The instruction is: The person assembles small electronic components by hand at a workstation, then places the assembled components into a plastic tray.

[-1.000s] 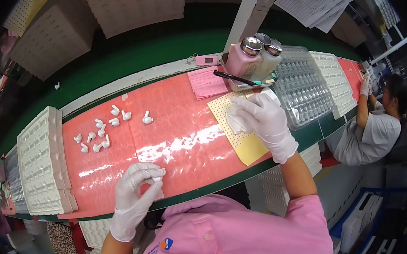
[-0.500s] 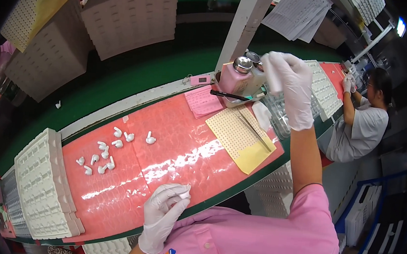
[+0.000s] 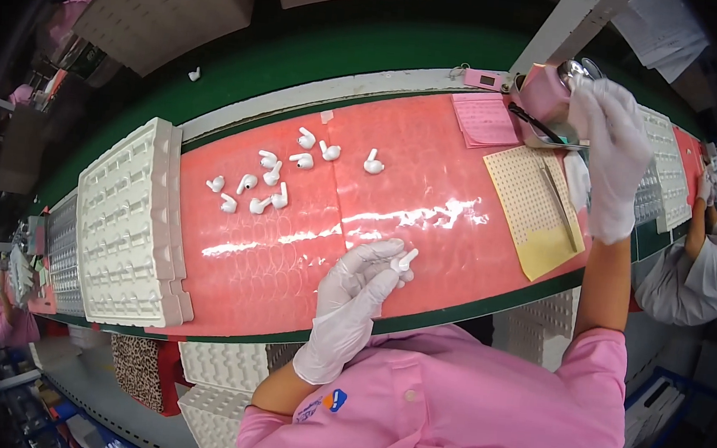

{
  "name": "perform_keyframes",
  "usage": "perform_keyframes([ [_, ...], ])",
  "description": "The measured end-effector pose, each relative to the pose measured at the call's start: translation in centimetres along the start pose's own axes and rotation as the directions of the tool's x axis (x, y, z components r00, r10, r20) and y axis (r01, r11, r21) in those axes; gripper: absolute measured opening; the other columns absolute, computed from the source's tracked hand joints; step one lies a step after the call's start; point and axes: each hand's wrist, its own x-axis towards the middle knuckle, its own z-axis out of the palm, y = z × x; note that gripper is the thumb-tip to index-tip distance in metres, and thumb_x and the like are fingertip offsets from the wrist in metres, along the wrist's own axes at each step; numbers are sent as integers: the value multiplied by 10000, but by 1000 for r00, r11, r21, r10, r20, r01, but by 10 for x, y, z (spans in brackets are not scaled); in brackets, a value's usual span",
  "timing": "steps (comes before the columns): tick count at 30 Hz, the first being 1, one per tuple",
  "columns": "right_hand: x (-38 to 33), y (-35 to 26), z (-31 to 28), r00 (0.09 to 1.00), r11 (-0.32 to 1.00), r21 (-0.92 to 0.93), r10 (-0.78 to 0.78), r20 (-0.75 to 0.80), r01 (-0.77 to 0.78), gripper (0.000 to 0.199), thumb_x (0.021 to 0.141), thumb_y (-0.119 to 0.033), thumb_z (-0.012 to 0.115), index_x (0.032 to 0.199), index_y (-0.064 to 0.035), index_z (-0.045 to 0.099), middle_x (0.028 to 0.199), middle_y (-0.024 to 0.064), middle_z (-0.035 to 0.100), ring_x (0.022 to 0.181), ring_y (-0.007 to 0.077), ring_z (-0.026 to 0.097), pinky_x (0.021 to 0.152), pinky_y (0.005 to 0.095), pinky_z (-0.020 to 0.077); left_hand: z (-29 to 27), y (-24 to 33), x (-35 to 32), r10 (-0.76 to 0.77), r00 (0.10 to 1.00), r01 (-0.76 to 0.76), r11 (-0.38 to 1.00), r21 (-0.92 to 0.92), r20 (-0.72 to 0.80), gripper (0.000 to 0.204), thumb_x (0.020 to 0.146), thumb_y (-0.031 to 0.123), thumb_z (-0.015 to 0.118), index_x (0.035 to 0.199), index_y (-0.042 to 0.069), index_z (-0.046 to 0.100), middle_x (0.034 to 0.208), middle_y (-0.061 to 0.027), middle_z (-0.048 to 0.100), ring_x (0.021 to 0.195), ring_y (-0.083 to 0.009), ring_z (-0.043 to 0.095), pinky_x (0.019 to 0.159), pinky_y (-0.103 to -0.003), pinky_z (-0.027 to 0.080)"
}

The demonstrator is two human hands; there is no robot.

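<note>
A white earbud (image 3: 404,260) with its stem pointing up is pinched between the thumb and fingers of my left hand (image 3: 346,305), over the mat's near edge. My right hand (image 3: 610,156), also in a white glove, is raised at the right beside a pink bottle (image 3: 547,100) with a metal cap. Its fingers are closed and overlap the bottles in view; whatever they hold cannot be made out against the glove. Several more white earbuds (image 3: 303,160) lie loose on the left half of the red mat (image 3: 277,277). One earbud (image 3: 373,162) sits apart from them.
Stacked white moulded trays (image 3: 128,225) stand at the mat's left end. Toward the right are pink notes (image 3: 485,120), a yellow dotted sheet (image 3: 524,200) with tweezers (image 3: 558,199) on it, and a black pen (image 3: 534,122). A co-worker (image 3: 696,262) sits far right.
The view has swung, shifting the bench contents right and up relative to me. My left hand keeps the earbud, whose stem now shows more. My right hand's fingers now appear nearer the metal cap.
</note>
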Motion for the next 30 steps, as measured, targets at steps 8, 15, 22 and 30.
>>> perform_keyframes([
  [8, -99, -123, 24, 805, 820, 572, -339, 487, 0, 221, 756, -6, 671, 976, -14, 667, 974, 105, 643, 859, 248, 630, 718, 322, 503, 12, 1, -5, 32, 998, -32, 999, 3, -48, 430, 908, 72, 612, 1289, -40, 449, 1107, -112, 598, 962, -155, 573, 864, -285, 459],
  [15, -102, -109, 26, 806, 788, 615, -375, 457, 18, 300, 756, -20, 686, 1052, -66, 669, 1015, 58, 651, 861, 197, 602, 721, 273, 471, 2, -3, -5, 33, 999, -36, 995, 98, 33, 438, 934, 65, 577, 1331, -16, 410, 1114, -83, 554, 1058, -149, 532, 931, -286, 433],
  [22, -112, -101, 33, 889, 831, 556, -241, 389, -17, 307, 719, -42, 716, 1020, -95, 688, 1000, 44, 650, 807, 175, 593, 676, 264, 483, 4, 3, -5, -18, 1000, 18, 993, 115, 3, 472, 933, 100, 591, 1348, -11, 398, 1097, -62, 578, 1026, -115, 543, 838, -240, 444],
  [30, -111, -104, 32, 842, 796, 551, -101, 530, -251, 262, 725, 8, 743, 972, -62, 694, 961, 56, 640, 802, 179, 601, 655, 275, 494, -4, -3, -4, 31, 999, -30, 1000, -7, 15, 389, 927, 92, 595, 1288, -19, 502, 1102, -71, 605, 993, -122, 567, 786, -239, 468],
])
